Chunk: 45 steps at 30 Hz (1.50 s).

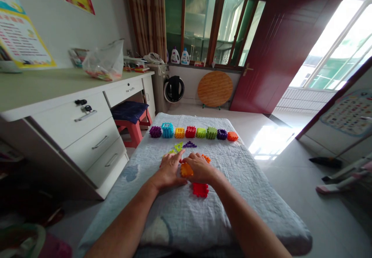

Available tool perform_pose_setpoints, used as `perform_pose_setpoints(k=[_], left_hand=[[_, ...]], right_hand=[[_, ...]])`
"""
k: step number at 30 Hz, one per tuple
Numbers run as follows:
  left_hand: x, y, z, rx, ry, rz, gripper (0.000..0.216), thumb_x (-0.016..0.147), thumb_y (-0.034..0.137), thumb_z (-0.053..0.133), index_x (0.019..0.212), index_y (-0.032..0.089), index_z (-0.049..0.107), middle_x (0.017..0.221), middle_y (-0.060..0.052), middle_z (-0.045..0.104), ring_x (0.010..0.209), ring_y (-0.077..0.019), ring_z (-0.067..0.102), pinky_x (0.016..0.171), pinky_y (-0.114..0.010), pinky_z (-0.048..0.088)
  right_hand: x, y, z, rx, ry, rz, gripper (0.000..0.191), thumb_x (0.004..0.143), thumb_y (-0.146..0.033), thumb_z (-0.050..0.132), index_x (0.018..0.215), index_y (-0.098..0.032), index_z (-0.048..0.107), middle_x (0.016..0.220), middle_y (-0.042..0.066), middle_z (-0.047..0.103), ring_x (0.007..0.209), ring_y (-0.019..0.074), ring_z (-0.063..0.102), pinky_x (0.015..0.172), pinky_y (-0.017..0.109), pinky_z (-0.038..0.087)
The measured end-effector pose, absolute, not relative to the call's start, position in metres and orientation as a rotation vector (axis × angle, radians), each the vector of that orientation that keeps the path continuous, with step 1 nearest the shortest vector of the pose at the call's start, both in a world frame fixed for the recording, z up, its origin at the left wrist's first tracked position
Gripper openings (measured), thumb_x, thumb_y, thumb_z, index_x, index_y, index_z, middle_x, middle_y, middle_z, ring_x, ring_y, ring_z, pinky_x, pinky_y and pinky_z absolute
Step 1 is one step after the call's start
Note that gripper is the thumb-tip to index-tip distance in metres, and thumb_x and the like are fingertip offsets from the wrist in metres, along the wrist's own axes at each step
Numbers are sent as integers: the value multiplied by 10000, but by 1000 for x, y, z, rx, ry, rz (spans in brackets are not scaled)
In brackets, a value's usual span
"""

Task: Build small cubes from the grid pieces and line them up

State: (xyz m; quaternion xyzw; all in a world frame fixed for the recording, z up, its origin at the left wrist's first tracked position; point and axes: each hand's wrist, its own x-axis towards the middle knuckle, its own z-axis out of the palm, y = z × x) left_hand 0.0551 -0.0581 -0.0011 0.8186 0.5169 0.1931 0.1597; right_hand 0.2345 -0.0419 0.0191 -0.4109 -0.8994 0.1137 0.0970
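Observation:
Over the middle of the cloth-covered table, my right hand (199,167) grips an orange interlocking toy block (186,170) from above. My left hand (168,171) curves round the block's left side, index finger beyond it and thumb along its near edge; the contact is partly hidden. A flat red interlocking piece (200,190) lies just below my right wrist. Another orange piece (206,158) shows past my right knuckles. Beyond my fingers lie a lime-green triangular piece (178,146) and a purple triangular piece (190,144). Some pieces beneath my left hand are mostly covered.
Several assembled cubes stand in a row near the far edge, including a blue cube (167,130), a red cube (190,132) and an orange one (232,136). A white desk (84,122) and a stool (130,112) stand left. A dark red door (267,44) is right.

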Motion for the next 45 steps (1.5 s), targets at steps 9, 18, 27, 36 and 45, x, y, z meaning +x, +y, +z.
perform_pose_setpoints(k=[9,18,27,36,45], left_hand=[[49,-56,6,2330,1516,500,964,547,564,727,1375,254,342,862,-1,627,939,-252,543,1028,-453,214],[60,-62,9,2367,1434,516,802,630,474,704,1335,240,402,894,-22,644,951,-245,561,1066,-487,163],[57,-62,11,2346,1380,651,739,662,534,657,1302,220,462,798,-9,641,861,-234,580,1038,-515,223],[33,-49,20,1925,1695,1359,312,831,402,488,1036,193,594,712,10,601,674,-156,576,726,-284,448],[11,-33,4,1536,1855,1544,345,820,449,472,1006,186,597,721,-3,611,652,-158,579,624,-255,431]], right_hand=[[254,-49,31,-1333,-2565,469,649,637,-214,703,1239,-168,466,1079,105,565,976,233,528,846,342,417],[250,-55,17,-1349,-2445,578,638,633,-125,659,1235,-162,452,1143,120,524,1012,216,548,831,307,436],[248,-51,30,-1403,-2540,402,610,656,-314,702,1212,-174,493,1129,114,518,1017,251,505,842,352,422],[222,-38,39,-1436,-2914,164,527,579,-408,736,1025,-155,615,1043,133,586,984,296,516,811,390,430],[218,-16,45,-1359,-2951,64,484,576,-413,713,973,-151,625,1004,131,609,940,281,536,793,373,421]])
